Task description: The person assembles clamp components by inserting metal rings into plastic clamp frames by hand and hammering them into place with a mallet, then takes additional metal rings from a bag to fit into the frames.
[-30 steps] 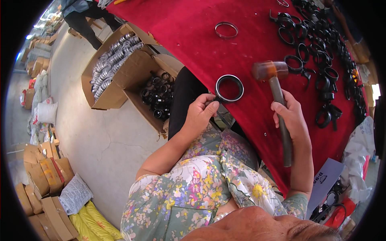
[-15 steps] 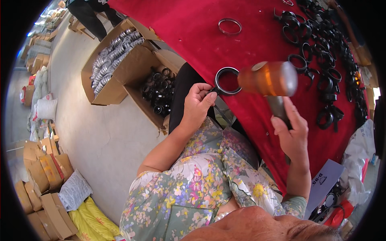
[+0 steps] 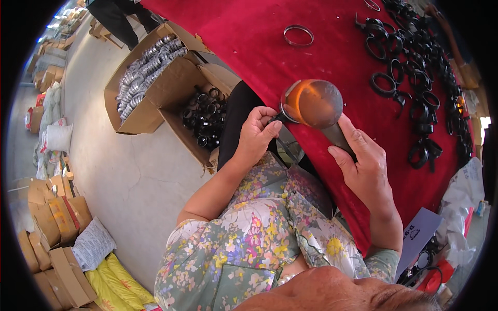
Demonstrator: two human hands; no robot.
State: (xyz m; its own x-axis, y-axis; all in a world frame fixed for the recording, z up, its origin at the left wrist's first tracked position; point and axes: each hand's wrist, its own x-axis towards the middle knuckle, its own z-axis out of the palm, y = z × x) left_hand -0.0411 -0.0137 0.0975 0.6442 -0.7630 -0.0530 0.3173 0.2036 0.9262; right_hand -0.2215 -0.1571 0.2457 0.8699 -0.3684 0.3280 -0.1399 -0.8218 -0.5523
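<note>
My left hand pinches the short black stem of a round black ring, like a magnifying-glass frame, at the near edge of the red-covered table. In my right hand is a mallet with a grey handle and a rounded, translucent orange-brown head. The head is right over the ring and hides most of it; whether they touch, I cannot tell. Farther up the cloth lies a thin silver ring. A long heap of black ring frames runs along the right side.
Left of the table stands an open carton of black parts, beside another carton packed with stacked silver rings. More cartons and sacks line the far left. A printed sheet and plastic wrapping are at lower right. Another person's legs show at the top.
The mallet has swung left and its head now covers the black ring. My right hand moved left with it. My left hand has stayed nearly still on the stem.
</note>
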